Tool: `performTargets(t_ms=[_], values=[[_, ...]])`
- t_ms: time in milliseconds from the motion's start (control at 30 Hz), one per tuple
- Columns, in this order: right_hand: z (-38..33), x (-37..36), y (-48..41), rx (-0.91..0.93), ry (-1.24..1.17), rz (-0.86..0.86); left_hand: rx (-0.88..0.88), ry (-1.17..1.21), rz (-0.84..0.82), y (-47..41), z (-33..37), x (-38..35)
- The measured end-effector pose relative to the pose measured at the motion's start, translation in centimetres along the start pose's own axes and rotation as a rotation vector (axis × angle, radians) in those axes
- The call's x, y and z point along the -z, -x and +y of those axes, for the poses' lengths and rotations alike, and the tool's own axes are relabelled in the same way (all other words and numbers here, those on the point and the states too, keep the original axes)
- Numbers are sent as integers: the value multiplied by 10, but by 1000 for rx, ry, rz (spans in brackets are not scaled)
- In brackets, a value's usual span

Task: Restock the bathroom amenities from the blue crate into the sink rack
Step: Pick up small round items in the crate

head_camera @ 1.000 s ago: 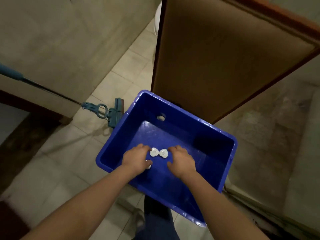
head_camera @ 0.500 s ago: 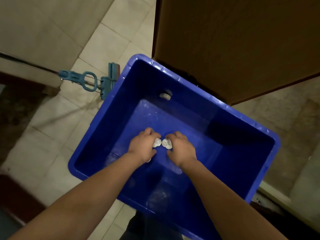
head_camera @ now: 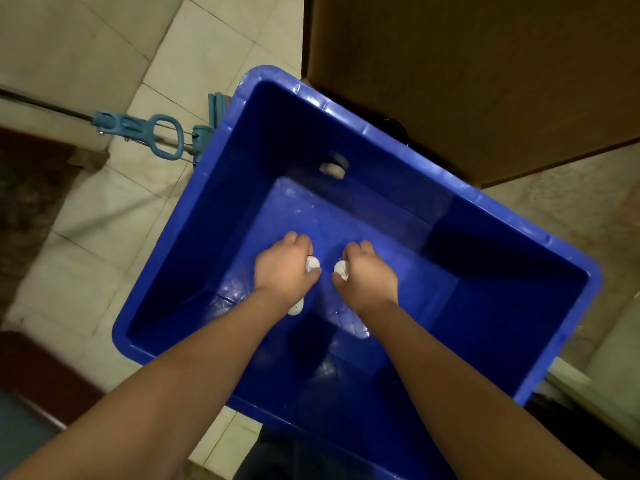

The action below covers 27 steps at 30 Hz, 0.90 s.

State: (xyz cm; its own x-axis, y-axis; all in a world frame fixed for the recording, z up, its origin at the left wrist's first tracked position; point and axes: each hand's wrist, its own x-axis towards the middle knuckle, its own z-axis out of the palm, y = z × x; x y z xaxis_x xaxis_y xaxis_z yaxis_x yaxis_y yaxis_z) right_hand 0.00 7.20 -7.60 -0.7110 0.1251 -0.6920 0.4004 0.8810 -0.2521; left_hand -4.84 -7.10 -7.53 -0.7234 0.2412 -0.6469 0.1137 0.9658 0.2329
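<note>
A blue crate (head_camera: 346, 112) stands on the tiled floor, and both my hands reach down to its bottom. My left hand (head_camera: 282, 268) curls its fingers round a small white soap (head_camera: 312, 264). My right hand (head_camera: 369, 271) grips a second white soap (head_camera: 341, 270) the same way. A third small white soap (head_camera: 296, 307) lies on the crate floor, half hidden under my left wrist. The sink rack is out of view.
A blue mop head with its handle (head_camera: 145, 133) lies on the floor tiles left of the crate. A brown door (head_camera: 467, 71) stands right behind the crate. A dark doorstep (head_camera: 38, 368) runs along the lower left.
The camera has come closer to the crate. My two hands have closed on one white soap each and drawn slightly apart.
</note>
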Motion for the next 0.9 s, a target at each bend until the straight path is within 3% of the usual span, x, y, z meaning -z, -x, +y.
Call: performTargets(t_ms=[233, 467, 600, 900], values=[[5, 1, -3, -88, 9, -9, 106, -31, -11, -1, -3, 1], [10, 2, 11, -44, 35, -49, 31, 33, -82, 14, -3, 1], [12, 0, 16, 6, 108, -131, -14, -94, -124, 19, 5, -4], [15, -12, 17, 27, 80, -58, 26, -224, -84, 18, 5, -22]])
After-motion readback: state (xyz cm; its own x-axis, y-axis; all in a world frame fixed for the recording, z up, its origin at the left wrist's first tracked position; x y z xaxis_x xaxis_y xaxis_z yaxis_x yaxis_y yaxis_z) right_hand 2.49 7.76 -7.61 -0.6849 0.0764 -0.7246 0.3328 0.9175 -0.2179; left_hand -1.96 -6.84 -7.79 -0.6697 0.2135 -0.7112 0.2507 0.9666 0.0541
